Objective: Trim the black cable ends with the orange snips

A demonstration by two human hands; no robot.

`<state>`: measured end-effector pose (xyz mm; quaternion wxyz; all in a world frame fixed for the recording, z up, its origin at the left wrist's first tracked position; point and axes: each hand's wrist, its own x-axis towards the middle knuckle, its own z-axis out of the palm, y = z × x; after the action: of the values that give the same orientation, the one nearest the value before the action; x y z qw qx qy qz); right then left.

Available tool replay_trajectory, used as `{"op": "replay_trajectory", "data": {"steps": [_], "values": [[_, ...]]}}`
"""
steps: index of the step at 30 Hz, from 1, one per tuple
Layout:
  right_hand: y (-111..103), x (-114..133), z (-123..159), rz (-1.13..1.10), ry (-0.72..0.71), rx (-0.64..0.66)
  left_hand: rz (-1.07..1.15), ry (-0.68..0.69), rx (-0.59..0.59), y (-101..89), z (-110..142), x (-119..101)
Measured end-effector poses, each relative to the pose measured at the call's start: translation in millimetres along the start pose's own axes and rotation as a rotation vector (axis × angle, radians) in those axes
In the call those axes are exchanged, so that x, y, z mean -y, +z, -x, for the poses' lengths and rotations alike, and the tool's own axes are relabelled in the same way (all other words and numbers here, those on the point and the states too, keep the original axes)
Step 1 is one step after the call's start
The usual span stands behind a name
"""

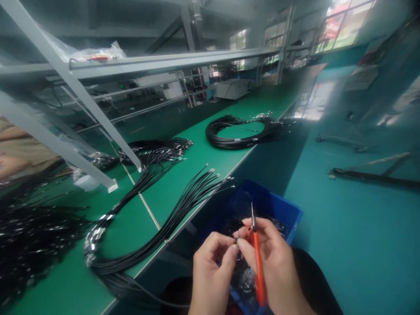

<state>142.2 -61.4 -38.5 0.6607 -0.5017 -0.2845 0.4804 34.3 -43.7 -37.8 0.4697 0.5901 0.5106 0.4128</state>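
Over a blue bin, my left hand (215, 258) is closed, thumb and forefinger pinching a tiny dark piece that looks like the end of a black cable. One thin black cable (164, 302) runs from the bundle on the table to behind my left wrist. My right hand (274, 258) is closed around orange-handled pliers (259, 271), their metal jaws pointing up and away. Its thumb and fingertips meet those of my left hand at the small piece. Beside my hands, a looped bundle of black cables (177, 214) with metal ends lies on the green table.
Below my hands, the blue bin (288, 210) holds small loose parts. A coiled cable bundle (229, 142) sits farther along the green table (154, 188). More black cables (36, 236) lie left. Slanted shelf posts (88, 96) rise from the table. Another person's arm (15, 153) shows at far left.
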Motion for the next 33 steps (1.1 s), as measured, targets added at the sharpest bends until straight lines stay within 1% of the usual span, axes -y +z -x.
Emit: {"op": "replay_trajectory", "data": {"steps": [3, 6, 9, 12, 14, 15, 17, 18, 21, 22, 23, 24, 25, 27, 28, 29, 31, 33], "values": [[3, 0, -1, 0.052, -0.030, -0.038, -0.057, 0.044, -0.036, 2.1, 1, 5], [1, -4, -1, 0.116, -0.056, -0.026, -0.066, 0.047, -0.042, 2.7, 3, 6], [0, -7, 0, 0.185, -0.077, -0.017, -0.044, 0.014, -0.018, 0.8, 3, 3], [-1, -4, 3, 0.320, -0.131, -0.027, 0.042, -0.050, 0.014, -5.4, 0, -2], [-3, -2, 4, 0.364, -0.147, 0.027, 0.119, -0.081, 0.040, -12.4, -4, -4], [-6, 0, 4, 0.345, -0.129, 0.081, 0.152, -0.088, 0.056, -16.4, -6, -4], [-13, 0, 0, 0.238, -0.020, 0.227, 0.213, -0.098, 0.095, -24.3, -10, -5], [-18, 0, -3, 0.173, 0.066, 0.322, 0.246, -0.109, 0.120, -27.6, -12, -5], [-32, -1, -11, 0.003, 0.341, 0.667, 0.378, -0.167, 0.191, -33.4, -13, -6], [-36, 0, -12, -0.046, 0.411, 0.757, 0.427, -0.188, 0.213, -34.0, -13, -7], [-39, 2, -12, -0.079, 0.468, 0.814, 0.474, -0.208, 0.232, -34.3, -13, -7], [-41, 6, -10, -0.096, 0.515, 0.840, 0.515, -0.226, 0.247, -34.3, -12, -8], [-42, 10, -8, -0.085, 0.537, 0.825, 0.549, -0.241, 0.260, -34.2, -12, -8], [-42, 20, -4, 0.002, 0.546, 0.754, 0.592, -0.259, 0.279, -34.0, -12, -8], [-41, 24, -2, 0.052, 0.520, 0.703, 0.603, -0.263, 0.284, -34.0, -12, -8], [-40, 26, -1, 0.077, 0.519, 0.687, 0.607, -0.261, 0.286, -34.1, -12, -8], [-40, 25, -2, 0.034, 0.574, 0.727, 0.598, -0.247, 0.288, -34.0, -12, -7], [-40, 17, -5, -0.062, 0.613, 0.768, 0.573, -0.221, 0.288, -33.7, -12, -7]]}}
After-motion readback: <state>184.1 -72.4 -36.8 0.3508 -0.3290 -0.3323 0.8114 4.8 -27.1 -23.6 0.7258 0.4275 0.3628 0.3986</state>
